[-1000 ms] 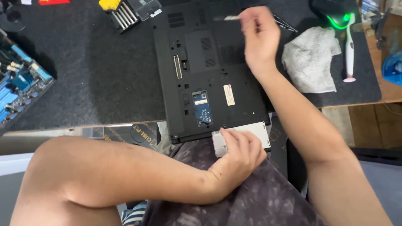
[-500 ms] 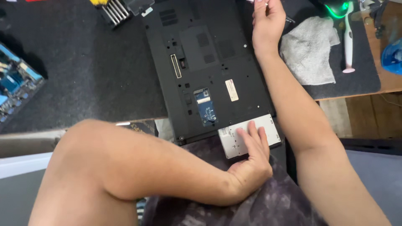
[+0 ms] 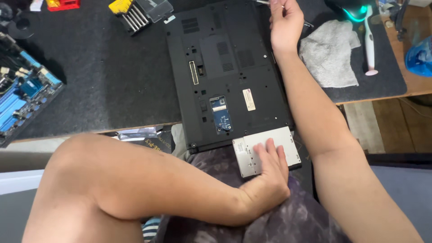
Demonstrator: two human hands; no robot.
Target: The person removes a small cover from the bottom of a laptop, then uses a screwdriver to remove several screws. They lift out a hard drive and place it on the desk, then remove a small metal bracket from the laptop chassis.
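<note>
A black laptop [image 3: 225,67] lies bottom side up on a dark mat [image 3: 112,81], with a small open bay showing a blue card. A silver optical drive [image 3: 290,141] sticks out of its near edge, over my lap. My left hand [image 3: 270,173] rests on the drive with the fingers laid flat across its top, gripping it. My right hand [image 3: 285,22] is at the laptop's far right corner, closed around a thin screwdriver [image 3: 264,2] whose tip pokes out to the left at the frame's top edge.
A grey cloth [image 3: 328,54] and a white pen-shaped tool [image 3: 370,40] lie right of the laptop, with a green-lit mouse [image 3: 355,10] behind. A screwdriver bit set [image 3: 135,15] and red box [image 3: 63,4] sit far left; a blue circuit board [image 3: 22,94] at the left edge.
My right hand moved farther away, toward the laptop's far edge. My left hand flattened its fingers over the drive, which now sits more to the right along the near edge.
</note>
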